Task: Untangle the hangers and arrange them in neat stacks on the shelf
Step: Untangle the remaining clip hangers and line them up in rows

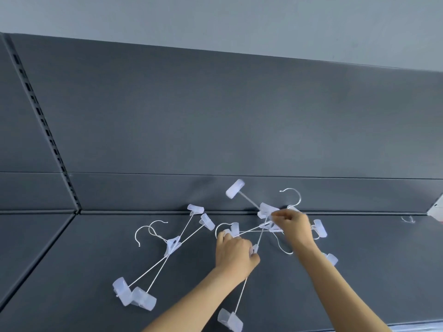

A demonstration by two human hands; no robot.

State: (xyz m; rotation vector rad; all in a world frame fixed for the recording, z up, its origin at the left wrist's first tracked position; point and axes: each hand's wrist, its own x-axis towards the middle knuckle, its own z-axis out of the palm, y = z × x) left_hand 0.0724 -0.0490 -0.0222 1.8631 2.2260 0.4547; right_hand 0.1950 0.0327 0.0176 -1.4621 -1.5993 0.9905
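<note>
A dark grey shelf (72, 271) fills the lower part of the view. A matching back panel (215, 116) rises behind it, and a slotted upright (40, 116) runs down the left side. A pale wall (239, 20) shows above.

The tangled hangers (266, 209) lie right of centre on the shelf, close to the back panel. They are white wire clip hangers with translucent plastic clips, their bars crossing one another at several angles. One bar slants up and back, with a raised clip (235, 188) standing against the panel. A wire hook (291, 195) arches above the knot. Another bar runs toward the camera and ends in a near clip (230, 319) at the bottom edge.

The left hand (236, 252) sits at the near left side of the knot. Its fingers (226, 236) are curled round wire and a clip there. The right hand (293, 226) reaches in from the right, and its fingers (278, 215) are pinched together on the hangers' crossing point just below the hook. More clips show beyond its wrist, one to the right (320, 227) and one lower down (332, 258).

A separate pair of hangers (173, 244) lies well apart to the left, flat on the shelf. Their bars cross in a narrow X and their hooks point left. Far right on the shelf lies a small white wire piece (407, 220), too small to identify.
</note>
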